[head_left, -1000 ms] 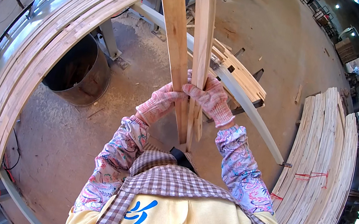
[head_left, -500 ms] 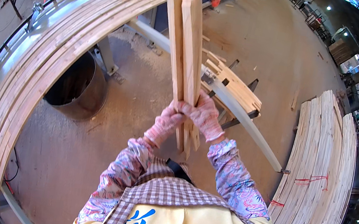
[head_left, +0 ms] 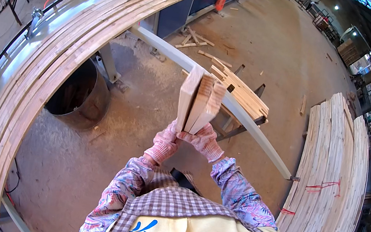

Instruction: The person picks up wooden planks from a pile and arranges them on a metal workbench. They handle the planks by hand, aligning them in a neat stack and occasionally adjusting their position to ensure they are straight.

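1. Head view, pose: forearms converge ahead of the torso; gloved left hand [head_left: 164, 143] and right hand [head_left: 204, 144] sit close together.
2. Fingers [head_left: 185, 137]: both sets wrapped around a bundle of wooden strips [head_left: 200, 103], which stands between the hands, end faces toward the camera.
3. Container: open metal drum [head_left: 90, 110] on the floor [head_left: 57, 168], left of the hands; shadowed pieces inside, kind unclear.

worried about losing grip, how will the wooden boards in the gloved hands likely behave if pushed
The wooden boards are probably stiff, given their thick, solid-looking ends. They may slide against one another, since a dark gap shows between them. The left hand and right hand grip below the upper ends, so those could tip sideways.
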`<act>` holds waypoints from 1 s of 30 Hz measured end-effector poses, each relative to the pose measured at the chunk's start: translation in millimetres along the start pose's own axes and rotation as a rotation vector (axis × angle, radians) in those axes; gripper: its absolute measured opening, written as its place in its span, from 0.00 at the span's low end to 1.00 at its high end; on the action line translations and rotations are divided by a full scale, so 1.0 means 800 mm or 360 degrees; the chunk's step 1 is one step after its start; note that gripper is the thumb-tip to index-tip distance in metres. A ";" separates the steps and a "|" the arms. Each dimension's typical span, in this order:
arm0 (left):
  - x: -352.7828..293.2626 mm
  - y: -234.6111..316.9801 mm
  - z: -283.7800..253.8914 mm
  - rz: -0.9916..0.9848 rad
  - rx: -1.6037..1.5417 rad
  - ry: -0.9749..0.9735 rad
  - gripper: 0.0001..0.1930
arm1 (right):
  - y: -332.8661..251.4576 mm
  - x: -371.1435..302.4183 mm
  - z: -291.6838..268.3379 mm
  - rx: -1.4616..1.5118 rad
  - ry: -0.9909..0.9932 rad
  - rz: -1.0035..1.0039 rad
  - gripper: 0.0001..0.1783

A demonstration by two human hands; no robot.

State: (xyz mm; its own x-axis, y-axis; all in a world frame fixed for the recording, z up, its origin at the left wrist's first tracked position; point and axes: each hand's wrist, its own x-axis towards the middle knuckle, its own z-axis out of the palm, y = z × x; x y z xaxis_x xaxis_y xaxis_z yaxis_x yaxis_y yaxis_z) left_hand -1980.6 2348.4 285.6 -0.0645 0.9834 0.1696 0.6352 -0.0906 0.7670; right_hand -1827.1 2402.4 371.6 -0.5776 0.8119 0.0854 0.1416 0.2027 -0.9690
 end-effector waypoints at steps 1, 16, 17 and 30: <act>0.000 0.006 -0.003 -0.0145 0.0037 -0.0106 0.33 | -0.005 -0.005 -0.001 -0.0172 0.0030 -0.0054 0.38; 0.016 -0.005 -0.016 -0.0849 -0.2511 -0.0071 0.19 | -0.052 0.055 -0.016 -0.0406 -0.0191 -0.0463 0.39; 0.029 0.042 -0.057 -0.0730 -0.2678 -0.0155 0.22 | -0.095 0.067 -0.022 -0.0191 -0.0415 -0.0042 0.39; 0.109 0.118 -0.149 -0.0017 -0.2374 0.0115 0.31 | -0.127 0.148 -0.069 0.0107 -0.0517 -0.0098 0.60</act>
State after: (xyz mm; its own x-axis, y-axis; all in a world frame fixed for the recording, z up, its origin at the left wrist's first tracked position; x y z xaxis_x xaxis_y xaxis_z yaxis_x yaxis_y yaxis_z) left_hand -2017.9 2406.6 446.8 -0.1292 0.9794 0.1551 -0.7138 -0.2005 0.6711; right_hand -1865.9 2508.3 492.6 -0.8111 0.5799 0.0765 0.0513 0.2009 -0.9783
